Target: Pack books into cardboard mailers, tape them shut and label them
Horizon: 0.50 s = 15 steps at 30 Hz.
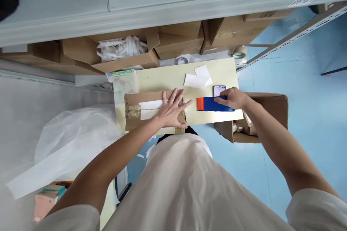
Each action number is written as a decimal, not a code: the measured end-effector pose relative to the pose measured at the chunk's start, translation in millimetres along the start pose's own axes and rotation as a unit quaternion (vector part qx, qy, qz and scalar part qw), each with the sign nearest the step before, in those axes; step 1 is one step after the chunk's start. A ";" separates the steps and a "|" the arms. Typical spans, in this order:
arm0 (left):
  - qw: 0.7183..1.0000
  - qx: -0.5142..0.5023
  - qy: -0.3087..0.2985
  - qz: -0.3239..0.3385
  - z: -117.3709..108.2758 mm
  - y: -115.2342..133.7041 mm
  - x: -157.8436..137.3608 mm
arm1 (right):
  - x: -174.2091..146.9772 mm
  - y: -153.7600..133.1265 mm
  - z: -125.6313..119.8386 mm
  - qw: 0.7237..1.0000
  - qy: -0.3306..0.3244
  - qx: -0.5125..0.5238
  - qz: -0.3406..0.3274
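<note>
My left hand (172,111) lies with its fingers spread on a closed brown cardboard box (131,124), over its right part. White strips (148,114) and clear tape show on the box top. To the right, my right hand (233,98) grips a long flat blue object with an orange end (210,104); its exact kind I cannot tell. The thumb rests on its blue face, while the other fingers are partly hidden. Just behind it lies a phone (219,89) with a lit screen. White paper pieces (198,77) are farther back on the pale yellow table (225,70).
Cardboard boxes (179,41) line the shelf behind the table, one full of white material (121,48). Tape rolls (239,53) sit near the back edge. An open carton (273,110) stands at the right, below my forearm. Translucent plastic sheeting (78,137) bulges at the left.
</note>
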<state>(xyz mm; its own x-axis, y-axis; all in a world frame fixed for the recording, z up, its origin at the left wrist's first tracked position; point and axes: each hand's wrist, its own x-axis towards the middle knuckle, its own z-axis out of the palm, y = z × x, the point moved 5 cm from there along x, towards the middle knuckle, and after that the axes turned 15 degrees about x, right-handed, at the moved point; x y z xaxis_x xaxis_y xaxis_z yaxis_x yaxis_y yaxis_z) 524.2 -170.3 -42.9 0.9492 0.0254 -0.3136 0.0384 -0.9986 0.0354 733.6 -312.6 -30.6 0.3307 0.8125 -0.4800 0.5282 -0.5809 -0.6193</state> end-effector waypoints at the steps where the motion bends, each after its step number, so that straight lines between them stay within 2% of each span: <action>1: 1.000 0.001 0.002 0.006 -1.5 1.5 -0.6 | 2.8 -11.1 5.9 0.999 0.009 -0.036 0.015; 4: 1.000 0.010 0.003 0.022 -5.0 6.8 0.9 | 15.4 -50.8 27.7 0.990 0.048 -0.111 0.078; 8: 0.999 0.019 0.003 0.027 -6.7 11.9 6.5 | 28.4 -93.0 59.2 0.988 0.024 -0.143 0.060; 11: 1.000 0.017 0.012 0.022 -5.7 10.7 7.0 | 21.5 -91.6 63.9 0.984 0.015 -0.169 0.061; 12: 0.999 0.015 0.020 0.023 -5.1 9.4 6.4 | 16.3 -86.1 58.7 0.982 0.044 -0.167 0.069; 15: 0.999 0.002 0.040 0.026 -2.6 2.2 4.3 | -2.9 -61.7 35.0 0.968 0.184 -0.130 0.113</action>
<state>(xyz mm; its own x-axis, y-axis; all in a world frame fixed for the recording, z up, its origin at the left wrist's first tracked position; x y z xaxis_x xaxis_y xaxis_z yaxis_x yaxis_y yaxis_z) 529.1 -172.2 -41.6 0.9719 -0.0227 -0.2344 -0.0123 -0.9989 0.0457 672.7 -280.9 -12.7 0.6924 0.6555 -0.3014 0.5722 -0.7534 -0.3240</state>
